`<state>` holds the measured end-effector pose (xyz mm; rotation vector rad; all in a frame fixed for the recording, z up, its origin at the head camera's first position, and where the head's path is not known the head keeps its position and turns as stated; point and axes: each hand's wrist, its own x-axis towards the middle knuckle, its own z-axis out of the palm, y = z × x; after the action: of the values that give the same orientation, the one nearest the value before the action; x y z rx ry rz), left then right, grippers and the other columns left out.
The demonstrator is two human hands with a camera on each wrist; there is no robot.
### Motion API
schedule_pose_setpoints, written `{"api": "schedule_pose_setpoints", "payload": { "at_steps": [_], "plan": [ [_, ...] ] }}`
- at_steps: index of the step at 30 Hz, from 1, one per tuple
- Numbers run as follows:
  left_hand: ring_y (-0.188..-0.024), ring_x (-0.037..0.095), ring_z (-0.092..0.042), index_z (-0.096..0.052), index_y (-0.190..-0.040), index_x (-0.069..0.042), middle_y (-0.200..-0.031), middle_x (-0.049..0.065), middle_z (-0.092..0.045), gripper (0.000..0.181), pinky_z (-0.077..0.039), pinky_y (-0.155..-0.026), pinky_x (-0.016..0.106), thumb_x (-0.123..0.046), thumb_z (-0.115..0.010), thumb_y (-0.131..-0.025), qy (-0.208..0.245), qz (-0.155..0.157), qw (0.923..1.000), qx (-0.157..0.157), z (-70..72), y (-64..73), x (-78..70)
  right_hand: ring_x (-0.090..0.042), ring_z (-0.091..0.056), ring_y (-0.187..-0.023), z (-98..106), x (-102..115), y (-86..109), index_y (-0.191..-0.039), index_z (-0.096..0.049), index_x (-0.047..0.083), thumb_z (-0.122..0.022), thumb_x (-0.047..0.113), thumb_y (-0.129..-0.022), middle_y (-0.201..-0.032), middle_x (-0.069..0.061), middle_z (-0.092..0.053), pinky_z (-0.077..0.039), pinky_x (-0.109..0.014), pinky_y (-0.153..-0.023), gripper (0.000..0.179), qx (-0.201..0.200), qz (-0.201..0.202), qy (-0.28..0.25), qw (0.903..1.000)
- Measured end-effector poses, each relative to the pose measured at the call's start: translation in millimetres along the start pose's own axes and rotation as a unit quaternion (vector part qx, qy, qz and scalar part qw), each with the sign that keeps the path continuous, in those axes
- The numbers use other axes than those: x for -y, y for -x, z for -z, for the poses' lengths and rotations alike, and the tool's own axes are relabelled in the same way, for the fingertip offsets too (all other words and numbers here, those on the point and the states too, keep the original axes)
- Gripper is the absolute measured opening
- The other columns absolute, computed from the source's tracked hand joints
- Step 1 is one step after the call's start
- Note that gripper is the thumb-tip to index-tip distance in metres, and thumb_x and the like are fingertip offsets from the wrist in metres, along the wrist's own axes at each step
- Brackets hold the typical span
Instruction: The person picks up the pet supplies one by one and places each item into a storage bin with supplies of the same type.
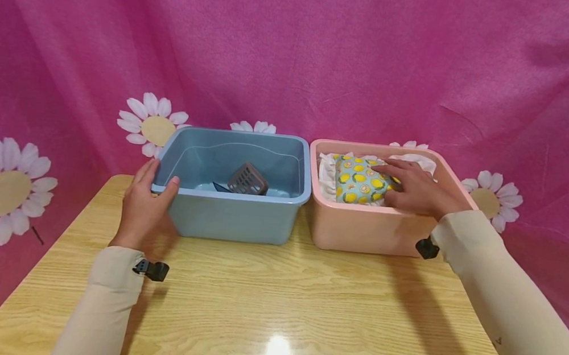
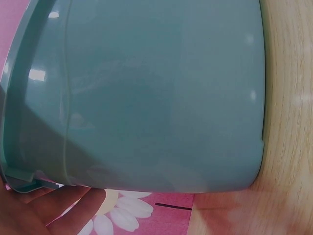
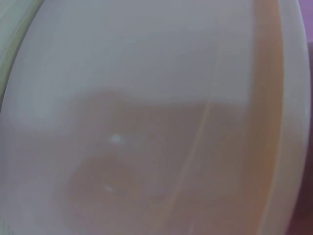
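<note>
My left hand rests at the front left corner of a blue plastic tub, fingers along its left rim and thumb at the front rim. The left wrist view shows its fingers outside the tub wall. Over a pink tub, my right hand lies on a light blue, lemon-print, cushion-like cloth item, its forefinger stretched across the top. White ruffled cloth lies around and under that item. The right wrist view holds only the pink tub's wall.
Inside the blue tub lie a grey-brown slotted plastic basket and a dark flat piece. Both tubs stand side by side on a wooden table. A pink curtain with white daisies hangs close behind them.
</note>
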<state>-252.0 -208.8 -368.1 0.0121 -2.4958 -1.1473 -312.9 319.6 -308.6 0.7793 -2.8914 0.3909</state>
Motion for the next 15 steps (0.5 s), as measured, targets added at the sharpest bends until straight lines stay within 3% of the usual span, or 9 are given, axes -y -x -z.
{"api": "schedule_pose_setpoints", "payload": {
  "at_steps": [6, 10, 15],
  "plan": [
    [-0.14, 0.038, -0.028, -0.024, -0.154, -0.015, -0.159, 0.007, -0.021, 0.076, -0.035, -0.102, 0.062, -0.052, -0.051, -0.094, 0.001, 0.0, 1.0, 0.002, -0.1, -0.1, 0.5, -0.046, -0.03, -0.135, 2.3, 3.9, 2.2, -0.141, -0.049, 0.007, -0.061, 0.024, -0.085, -0.148, -0.027, -0.035, -0.026, -0.061, -0.106, 0.06, 0.03, -0.012, -0.044, 0.9985],
    [-0.141, 0.038, -0.028, -0.024, -0.154, -0.016, -0.159, 0.007, -0.021, 0.076, -0.036, -0.1, 0.062, -0.052, -0.052, -0.094, 0.001, 0.001, 1.0, 0.002, 0.0, 0.3, 0.2, -0.043, -0.038, -0.131, -1.5, 2.1, 0.8, -0.138, -0.052, 0.004, -0.064, 0.033, -0.09, -0.142, -0.027, -0.042, -0.03, -0.057, -0.107, 0.057, 0.015, -0.001, -0.046, 0.9988],
    [-0.14, 0.039, -0.028, -0.025, -0.154, -0.016, -0.159, 0.007, -0.022, 0.075, -0.036, -0.1, 0.063, -0.051, -0.052, -0.094, -0.004, 0.0, 1.0, -0.001, -0.4, -0.4, 0.5, -0.038, -0.047, -0.125, -4.2, 2.0, -0.5, -0.133, -0.056, 0.002, -0.062, 0.031, -0.093, -0.135, -0.024, -0.051, -0.036, -0.054, -0.104, 0.05, -0.005, 0.005, -0.051, 0.9987]
  ]
}}
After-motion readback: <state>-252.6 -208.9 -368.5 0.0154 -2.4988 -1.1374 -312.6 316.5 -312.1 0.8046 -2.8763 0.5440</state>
